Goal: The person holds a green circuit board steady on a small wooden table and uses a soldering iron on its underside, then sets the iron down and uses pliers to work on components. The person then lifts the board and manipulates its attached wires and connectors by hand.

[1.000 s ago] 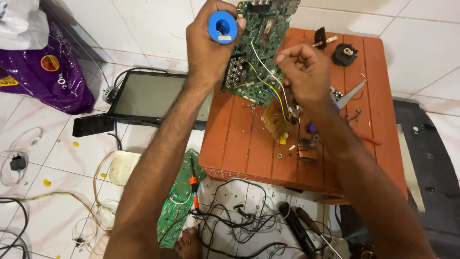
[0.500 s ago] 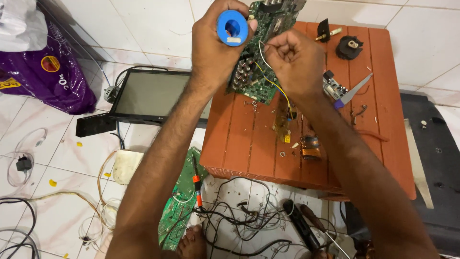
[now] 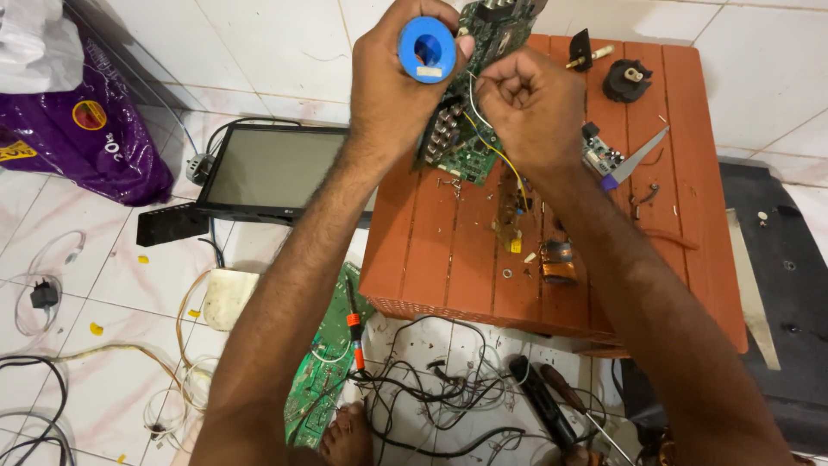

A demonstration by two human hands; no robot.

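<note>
— Starting with the biggest thing: what sits under the hands?

— An orange-brown slatted table (image 3: 431, 250), set on a white tiled floor, with a flat monitor (image 3: 272, 171) lying face-up just beside its left edge and a purple bag (image 3: 82, 129) farther left.

— And the arms?

— Both forearms reach up and away from the body, converging over the table's far side. The left hand (image 3: 392, 82) is raised with its back to the camera, fingers curled tight around a blue spool (image 3: 428, 49) and the edge of a green circuit board (image 3: 470, 95), which stands tilted above the table's far edge.

— The other one?

— The right hand (image 3: 535, 108) is closed in a loose fist just beside the board, fingertips pinched on a thin wire; a yellow wire (image 3: 504, 160) trails below it toward small parts on the table.

— Anything lower down?

— Another green board (image 3: 323, 371) and tangled black cables (image 3: 431, 406) on the floor.
</note>
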